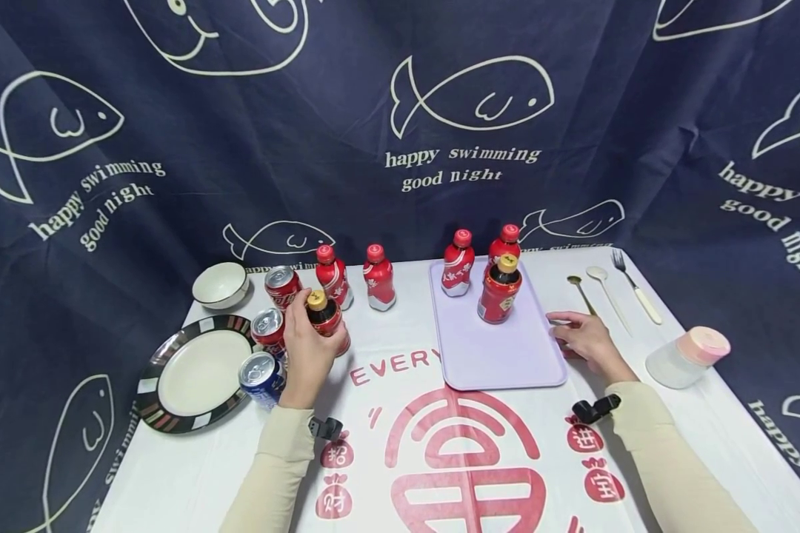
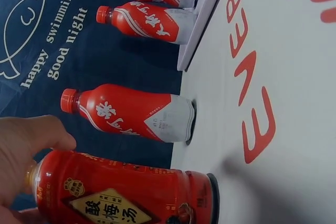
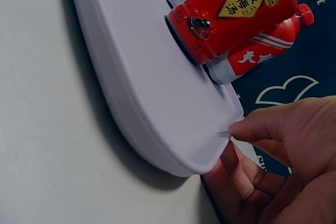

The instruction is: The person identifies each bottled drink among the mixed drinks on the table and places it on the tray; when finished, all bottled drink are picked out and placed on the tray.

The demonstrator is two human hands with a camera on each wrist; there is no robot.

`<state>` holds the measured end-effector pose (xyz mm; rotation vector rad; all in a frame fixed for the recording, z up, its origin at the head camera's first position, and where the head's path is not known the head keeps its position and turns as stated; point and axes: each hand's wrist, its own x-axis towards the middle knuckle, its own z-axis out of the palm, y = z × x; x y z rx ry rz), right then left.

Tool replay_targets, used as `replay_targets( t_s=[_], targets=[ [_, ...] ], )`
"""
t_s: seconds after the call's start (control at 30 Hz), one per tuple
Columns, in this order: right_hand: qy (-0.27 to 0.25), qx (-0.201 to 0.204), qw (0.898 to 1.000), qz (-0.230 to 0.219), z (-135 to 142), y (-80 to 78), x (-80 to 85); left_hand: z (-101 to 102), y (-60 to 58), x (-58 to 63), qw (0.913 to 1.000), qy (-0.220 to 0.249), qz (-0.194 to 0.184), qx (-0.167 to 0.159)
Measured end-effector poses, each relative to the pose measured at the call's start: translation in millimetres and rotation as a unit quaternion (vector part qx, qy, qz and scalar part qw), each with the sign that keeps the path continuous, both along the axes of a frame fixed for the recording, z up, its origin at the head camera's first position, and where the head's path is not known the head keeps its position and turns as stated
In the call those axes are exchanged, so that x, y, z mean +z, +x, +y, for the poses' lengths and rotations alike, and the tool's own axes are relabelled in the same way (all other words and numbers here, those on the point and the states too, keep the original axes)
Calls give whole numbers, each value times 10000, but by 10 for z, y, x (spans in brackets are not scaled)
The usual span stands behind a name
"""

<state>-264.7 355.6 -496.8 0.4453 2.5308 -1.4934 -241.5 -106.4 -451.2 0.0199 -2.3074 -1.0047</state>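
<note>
My left hand (image 1: pixel 310 352) grips a dark red sour plum drink bottle (image 2: pixel 121 190) with a gold cap near its top. The bottle stands upright beside the cans, its base close over the tablecloth. My right hand (image 1: pixel 583 340) pinches the right edge of a lavender tray (image 1: pixel 493 363), thumb on the rim and fingers beneath it, as the right wrist view shows. On the tray stand a second gold-capped plum drink bottle (image 3: pixel 236 14) and two red bottles with red caps, one (image 1: pixel 458 266) at the left and one (image 1: pixel 509 240) partly hidden behind.
Left of the tray stand two more red bottles (image 1: pixel 379 277) (image 1: pixel 334 274). Further left are two red cans (image 1: pixel 281 285) (image 1: pixel 269 326), a blue can (image 1: pixel 262 377), a white bowl (image 1: pixel 220 285) and a dark-rimmed plate (image 1: pixel 203 370). Spoons (image 1: pixel 600 277), a fork (image 1: pixel 633 285) and a pink-lidded jar (image 1: pixel 687 355) lie right.
</note>
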Motion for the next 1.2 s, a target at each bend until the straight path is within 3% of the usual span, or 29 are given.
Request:
replay_targets(
  t_s=[0.17,0.3,0.47,0.6,0.9,1.2],
  targets=[
    [-38,-16,10000,1,14,4,-6,13,-14,-21,9999,86,-117,82],
    [-70,-35,10000,30,16,4,-15,12,-30,-45,9998,194,42,58],
    [-103,-51,9999,39,17,9,-24,-9,-63,-55,9991,293,295,-87],
    [-131,-4,9999,61,10,17,-15,-16,-70,-29,9979,514,196,-339],
    [-137,-36,9999,95,9,24,-4,110,-129,213,9862,1090,-439,-1170],
    [-110,-66,9999,76,12,7,-22,379,-328,383,9572,1279,-566,-2535]
  ],
)
